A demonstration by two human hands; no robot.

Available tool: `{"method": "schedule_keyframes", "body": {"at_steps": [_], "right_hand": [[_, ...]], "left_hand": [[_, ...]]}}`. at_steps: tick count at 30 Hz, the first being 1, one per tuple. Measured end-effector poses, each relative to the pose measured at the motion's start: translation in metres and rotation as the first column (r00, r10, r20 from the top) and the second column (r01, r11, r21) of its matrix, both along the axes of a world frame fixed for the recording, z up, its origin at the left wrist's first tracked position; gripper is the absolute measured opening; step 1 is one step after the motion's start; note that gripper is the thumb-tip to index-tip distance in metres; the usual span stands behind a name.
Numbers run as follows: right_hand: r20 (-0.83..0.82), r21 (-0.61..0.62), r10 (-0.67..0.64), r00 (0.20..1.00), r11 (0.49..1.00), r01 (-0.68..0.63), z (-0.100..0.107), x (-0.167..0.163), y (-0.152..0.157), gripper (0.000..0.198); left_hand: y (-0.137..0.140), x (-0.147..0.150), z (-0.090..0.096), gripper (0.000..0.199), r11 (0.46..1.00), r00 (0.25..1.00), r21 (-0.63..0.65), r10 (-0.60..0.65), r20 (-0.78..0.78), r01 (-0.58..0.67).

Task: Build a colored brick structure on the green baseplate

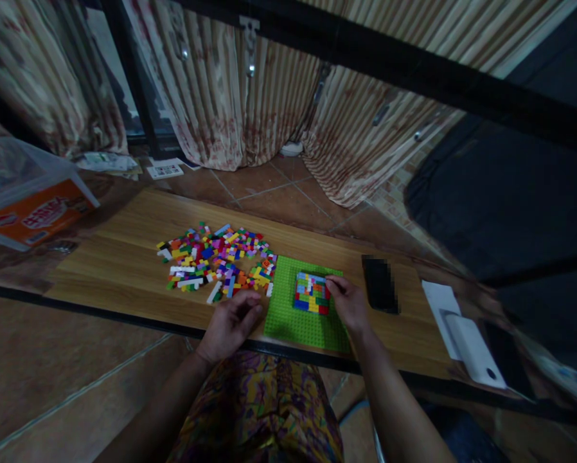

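Note:
A green studded baseplate lies near the front edge of the wooden board. On it stands a square patch of multicoloured toy bricks, with blue, yellow and red along its near side. My right hand reaches in from the right, thumb and forefinger pinched on a brick at the patch's far right corner; the fingertips hide most of that brick. Left of the baseplate, my left hand rests by the board's front edge with curled fingers. Whatever it may hold is hidden.
Loose bricks of many colours are spread over the board left of the baseplate. A black phone-like object, partly blurred, lies right of it. A clear tub with an orange label stands far left; a white device lies far right.

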State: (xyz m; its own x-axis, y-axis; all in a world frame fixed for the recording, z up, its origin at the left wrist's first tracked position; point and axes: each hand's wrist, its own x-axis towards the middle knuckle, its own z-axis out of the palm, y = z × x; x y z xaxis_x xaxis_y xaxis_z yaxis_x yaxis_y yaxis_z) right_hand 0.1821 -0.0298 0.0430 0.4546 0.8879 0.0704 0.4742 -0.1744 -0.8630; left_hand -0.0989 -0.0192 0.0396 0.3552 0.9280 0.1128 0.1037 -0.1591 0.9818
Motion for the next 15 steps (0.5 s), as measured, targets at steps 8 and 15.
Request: {"method": "schedule_keyframes", "body": {"at_steps": [8,15], "right_hand": [[0.045,-0.032,0.054,0.998,0.998,-0.053,-0.0006,-0.0034,0.0009,0.030],[0.063,-0.007,0.105,0.993,0.995,-0.104,-0.0013,0.0017,-0.0003,0.033]], "left_hand": [[0.0000,0.0006,-0.0005,0.021,1.000,1.000,-0.018,-0.002,-0.001,0.002],[0.0020,-0.0011,-0.0013,0.020,0.997,0.996,0.075,-0.013,-0.086,0.020]]}}
